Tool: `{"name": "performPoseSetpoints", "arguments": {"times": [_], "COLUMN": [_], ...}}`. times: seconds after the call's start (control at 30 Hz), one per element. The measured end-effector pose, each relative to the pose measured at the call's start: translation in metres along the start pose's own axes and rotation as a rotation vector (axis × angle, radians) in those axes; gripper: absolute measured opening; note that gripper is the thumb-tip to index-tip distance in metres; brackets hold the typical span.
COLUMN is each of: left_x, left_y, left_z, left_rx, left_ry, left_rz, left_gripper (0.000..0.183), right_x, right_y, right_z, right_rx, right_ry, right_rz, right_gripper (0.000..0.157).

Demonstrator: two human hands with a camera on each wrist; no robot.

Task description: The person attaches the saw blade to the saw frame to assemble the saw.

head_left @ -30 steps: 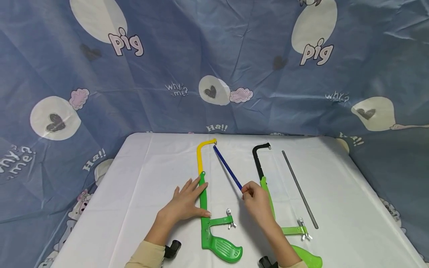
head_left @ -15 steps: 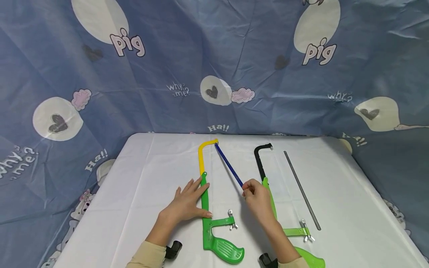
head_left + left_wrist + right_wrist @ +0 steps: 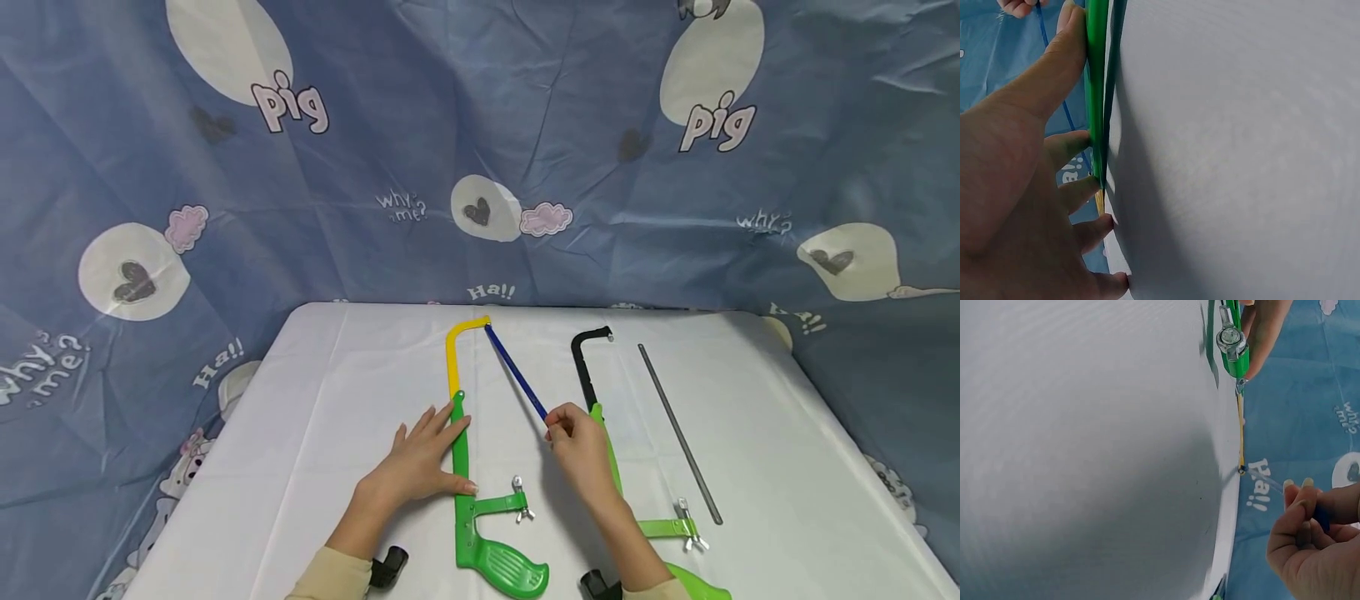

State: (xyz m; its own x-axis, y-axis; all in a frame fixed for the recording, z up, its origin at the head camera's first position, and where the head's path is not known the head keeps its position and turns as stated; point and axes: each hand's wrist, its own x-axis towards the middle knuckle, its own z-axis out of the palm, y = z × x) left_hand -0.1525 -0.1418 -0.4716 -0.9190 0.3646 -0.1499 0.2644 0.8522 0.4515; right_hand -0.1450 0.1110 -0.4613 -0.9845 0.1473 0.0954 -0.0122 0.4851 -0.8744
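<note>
A hacksaw frame with a green handle (image 3: 512,568) and a yellow front arm (image 3: 452,367) lies flat on the white-covered table. My left hand (image 3: 411,468) rests across its green bar, fingers spread, thumb against the bar; the left wrist view shows the thumb on the green bar (image 3: 1096,75) as well. Between thumb and fingertips my right hand (image 3: 583,454) pinches the near end of a blue hacksaw blade (image 3: 517,373). The blade slants away from me, and its far end meets the pin at the yellow arm's tip. In the right wrist view, curled fingers (image 3: 1310,544) hide the blade's near end.
A second hacksaw frame, black (image 3: 581,367) and light green (image 3: 663,529), lies under and beside my right forearm. Right of it lies a loose grey blade (image 3: 678,433). Wing nuts (image 3: 525,512) stick out from the green frame's lower arm. A patterned blue cloth (image 3: 360,250) hangs behind the table.
The blue blade's far end has moved up from just below the yellow tip to its pin. My left hand stays in place on the frame, and the head view has shifted slightly.
</note>
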Motion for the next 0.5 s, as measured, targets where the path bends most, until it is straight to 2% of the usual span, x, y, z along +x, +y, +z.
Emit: {"name": "performPoseSetpoints", "arguments": {"times": [0.5], "left_x": [-0.0004], "left_y": [0.0001], "left_z": [0.002], "left_rx": [0.004], "left_ry": [0.016], "left_rz": [0.004], "left_gripper": [0.103], "right_x": [-0.0005], "right_y": [0.0017], "right_z": [-0.0027], "right_rx": [0.059], "right_ry": [-0.007], "right_rz": [0.029], "right_gripper": [0.012]}}
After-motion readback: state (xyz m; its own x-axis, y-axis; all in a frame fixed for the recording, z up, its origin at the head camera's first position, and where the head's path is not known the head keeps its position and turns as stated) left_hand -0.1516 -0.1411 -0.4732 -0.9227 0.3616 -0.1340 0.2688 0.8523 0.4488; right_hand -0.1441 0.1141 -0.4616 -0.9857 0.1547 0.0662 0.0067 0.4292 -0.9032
